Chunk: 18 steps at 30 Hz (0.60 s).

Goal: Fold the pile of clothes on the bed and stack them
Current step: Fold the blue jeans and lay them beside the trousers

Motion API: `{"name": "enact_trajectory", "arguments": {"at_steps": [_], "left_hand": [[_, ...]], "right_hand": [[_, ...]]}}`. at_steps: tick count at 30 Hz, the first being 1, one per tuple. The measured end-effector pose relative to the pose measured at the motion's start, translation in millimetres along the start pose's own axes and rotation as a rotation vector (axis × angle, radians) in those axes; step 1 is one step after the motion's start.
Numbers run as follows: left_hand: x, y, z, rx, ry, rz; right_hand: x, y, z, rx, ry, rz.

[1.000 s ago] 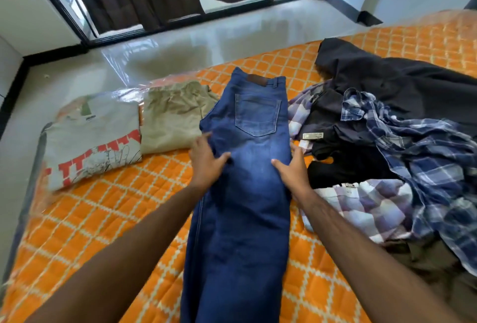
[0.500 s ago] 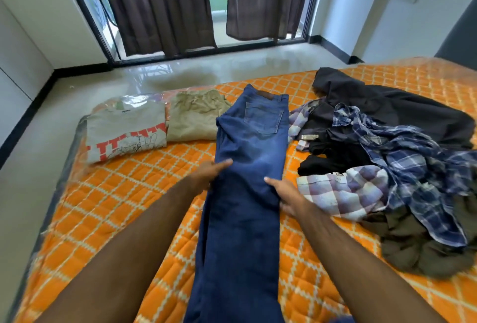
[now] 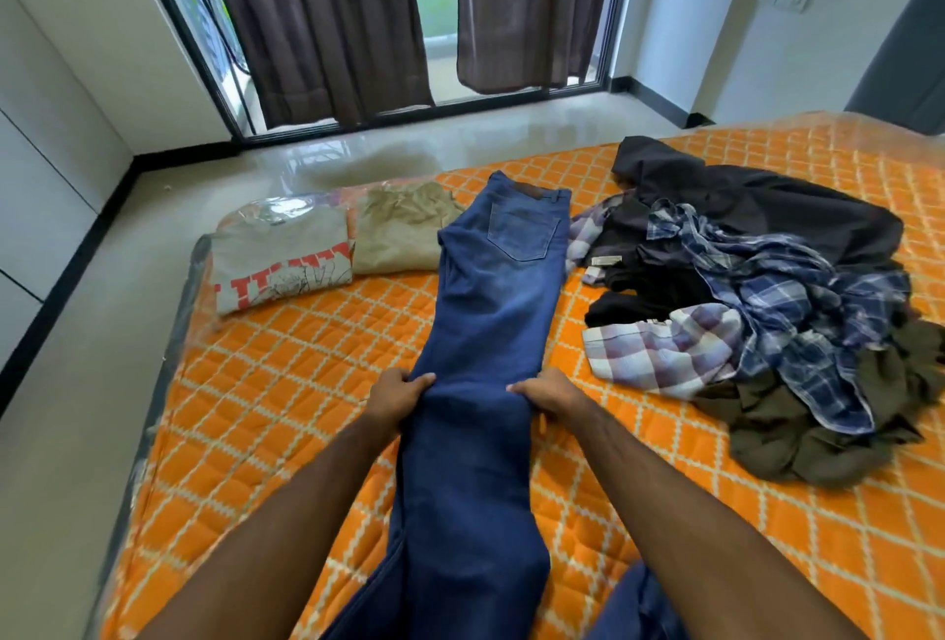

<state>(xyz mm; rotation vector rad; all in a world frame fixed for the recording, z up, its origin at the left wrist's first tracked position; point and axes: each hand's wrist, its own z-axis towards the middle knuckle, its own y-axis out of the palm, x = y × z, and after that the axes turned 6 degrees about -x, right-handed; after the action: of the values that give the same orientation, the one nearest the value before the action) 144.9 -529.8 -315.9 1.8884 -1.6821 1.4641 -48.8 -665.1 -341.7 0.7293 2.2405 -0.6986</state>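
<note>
Now, far beyond the left hand [image 3: 394, 396], a folded grey tee [image 3: 280, 261] shows red lettering too cropped to read. Both hands pinch the blue jeans [image 3: 491, 332] at mid-leg, right hand [image 3: 549, 394] opposite. Well past it, an unfolded pile [image 3: 767, 302] holds an unreadable tag [image 3: 603, 260].

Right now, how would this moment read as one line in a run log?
step: folding blue denim jeans | left hand: grips left edge | right hand: grips right edge | folded: grey printed T-shirt
</note>
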Motion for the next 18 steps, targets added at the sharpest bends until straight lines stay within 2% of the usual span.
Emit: {"name": "enact_trajectory", "arguments": {"at_steps": [3,4,6,7,12,16,18], "left_hand": [[-8.2,-1.1,0.3,-0.028,-0.039,0.019],[-27.0,1.1,8.8,-0.024,-0.063,0.081],[-75.3,9.7,41.9,-0.001,-0.12,0.169],[-83.4,12.3,38.4,-0.025,-0.156,0.138],[-20.7,11.6,-58.4,-0.192,-0.112,-0.087],[-7.4,-5.9,-73.3,-0.242,-0.163,-0.371],[-3.3,-21.9,-78.4,-0.307,-0.144,-0.445]], "right_hand": [[18.0,6.9,9.9,0.079,0.026,0.142],[33.6,10.9,21.6,0.084,0.039,0.18],[28.1,18.1,-12.7,0.037,0.064,0.314],[22.1,23.3,-36.7,0.0,0.066,0.374],[28.8,46.3,-83.5,-0.192,0.066,0.612],[27.1,48.6,-99.3,-0.226,0.026,0.826],[21.9,39.8,-112.0,-0.253,-0.012,0.806]]}}
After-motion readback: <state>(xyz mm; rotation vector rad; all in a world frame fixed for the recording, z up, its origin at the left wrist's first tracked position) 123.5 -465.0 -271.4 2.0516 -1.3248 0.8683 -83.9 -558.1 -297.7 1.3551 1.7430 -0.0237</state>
